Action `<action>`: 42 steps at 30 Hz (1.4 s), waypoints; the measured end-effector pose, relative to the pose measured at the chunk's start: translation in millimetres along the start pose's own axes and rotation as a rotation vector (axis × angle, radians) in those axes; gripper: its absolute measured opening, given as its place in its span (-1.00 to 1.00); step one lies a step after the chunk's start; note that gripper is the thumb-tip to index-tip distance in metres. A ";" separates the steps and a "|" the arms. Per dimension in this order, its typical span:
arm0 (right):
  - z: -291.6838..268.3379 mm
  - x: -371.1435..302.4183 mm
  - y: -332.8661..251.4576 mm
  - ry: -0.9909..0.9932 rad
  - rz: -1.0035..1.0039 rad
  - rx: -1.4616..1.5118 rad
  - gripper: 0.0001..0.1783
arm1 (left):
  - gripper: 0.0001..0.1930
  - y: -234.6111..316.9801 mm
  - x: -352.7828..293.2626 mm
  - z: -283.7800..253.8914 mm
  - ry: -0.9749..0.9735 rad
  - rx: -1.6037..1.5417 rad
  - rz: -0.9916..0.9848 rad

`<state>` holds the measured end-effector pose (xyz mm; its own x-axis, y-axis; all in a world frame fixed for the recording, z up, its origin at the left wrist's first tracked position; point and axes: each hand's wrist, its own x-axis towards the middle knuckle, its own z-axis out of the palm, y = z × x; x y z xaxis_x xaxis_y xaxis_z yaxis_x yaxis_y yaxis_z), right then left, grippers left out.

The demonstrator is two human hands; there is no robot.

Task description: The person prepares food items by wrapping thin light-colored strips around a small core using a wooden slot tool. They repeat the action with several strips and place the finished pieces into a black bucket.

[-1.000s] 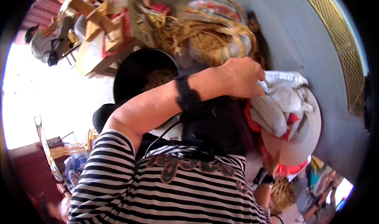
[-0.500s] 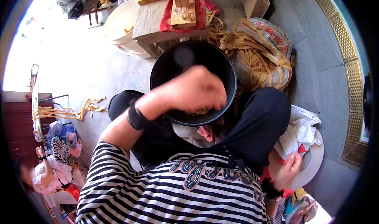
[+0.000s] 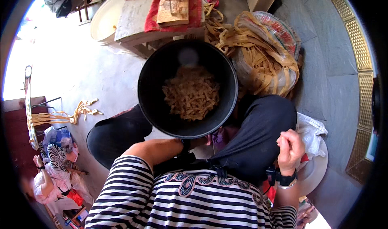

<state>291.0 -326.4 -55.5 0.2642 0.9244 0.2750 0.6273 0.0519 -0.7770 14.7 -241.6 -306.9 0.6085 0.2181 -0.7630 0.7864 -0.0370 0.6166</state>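
A round black bucket (image 3: 147, 95) stands between my knees. Short tan strip pieces (image 3: 192, 93) lie heaped at its bottom. My left forearm passes under the bucket's near rim, where only a bit of my left hand (image 3: 199, 141) shows; its fingers are hidden. Over my right thigh, my right hand (image 3: 290, 150) is raised with its fingers curled closed. Whatever it may hold does not show. Beside this hand, white cloth or plastic (image 3: 311, 134) lies on a pale round basin (image 3: 317, 170).
Beyond the bucket, a wooden block (image 3: 173, 13) rests on red cloth over a low bench (image 3: 135, 33). A white tub (image 3: 106, 23) is to its left. Long tan strips (image 3: 262, 57) fill a bag at the right. Another person (image 3: 50, 184) sits at the far left near hanging strips (image 3: 79, 112).
My left hand has gone from above the bucket to below its near rim, uncovering the tan pieces. My right hand has risen from the basin toward my thigh. The bucket appears nearer.
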 end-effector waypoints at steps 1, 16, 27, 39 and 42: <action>0.1 -1.3 1.0 0.000 -0.018 0.000 -0.92 | -0.78 -4.6 5.4 1.4 0.002 -0.044 -0.015; 14.8 38.7 -57.1 -0.225 0.346 0.288 -0.87 | -0.79 56.0 -43.7 12.9 -0.304 -0.623 0.237; 56.8 21.2 -73.1 -0.995 -0.229 0.352 -0.43 | -0.86 184.8 -261.8 -104.8 -0.299 -0.818 0.751; -4.6 11.4 -156.0 -0.690 -0.243 0.392 -0.54 | -0.76 234.4 -306.6 -90.8 -0.248 -0.902 1.142; 1.5 6.0 -152.7 -0.669 -0.244 0.400 -0.54 | -0.80 229.2 -287.8 -81.2 -0.190 -1.030 0.952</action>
<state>195.6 -328.2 63.9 -0.4185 0.8932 0.1646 0.2678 0.2946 -0.9173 11.3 -233.7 69.8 0.9243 0.3776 0.0553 -0.3046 0.6428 0.7029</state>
